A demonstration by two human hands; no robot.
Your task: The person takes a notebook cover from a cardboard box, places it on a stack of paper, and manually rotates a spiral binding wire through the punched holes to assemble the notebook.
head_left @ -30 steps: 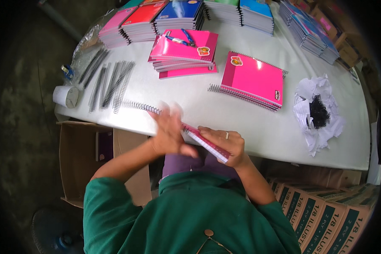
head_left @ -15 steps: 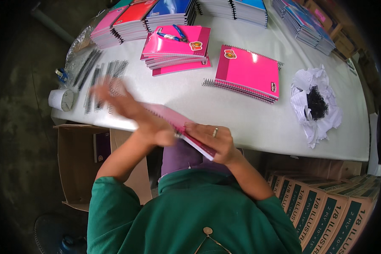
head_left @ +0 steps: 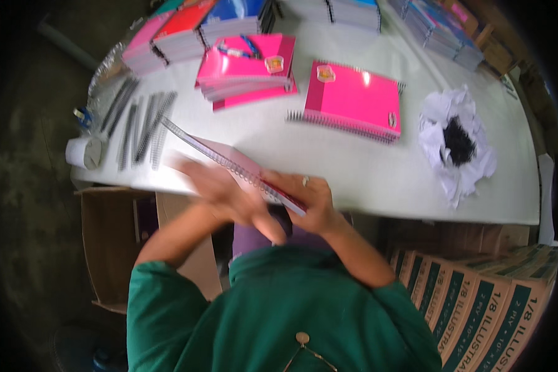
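I hold a pink notebook (head_left: 242, 164) at the near edge of the white table (head_left: 353, 180), with a metal spiral wire (head_left: 195, 146) running along its left edge and sticking out toward the upper left. My right hand (head_left: 310, 201) grips the notebook's lower right end. My left hand (head_left: 220, 192) is blurred with motion and lies flat against the notebook and the spiral, fingers spread.
Loose spiral wires (head_left: 136, 127) and a white roll (head_left: 84, 152) lie at the table's left. Pink notebook stacks (head_left: 248, 65) (head_left: 353, 99) sit in the middle, coloured stacks (head_left: 186, 34) behind. Crumpled white paper with black scraps (head_left: 459, 142) is right. Cardboard boxes (head_left: 490, 304) (head_left: 115, 242) stand below.
My left hand has slid back down along the spiral from the upper left toward me. The spiral now sticks out farther past the notebook. My right hand has kept its hold.
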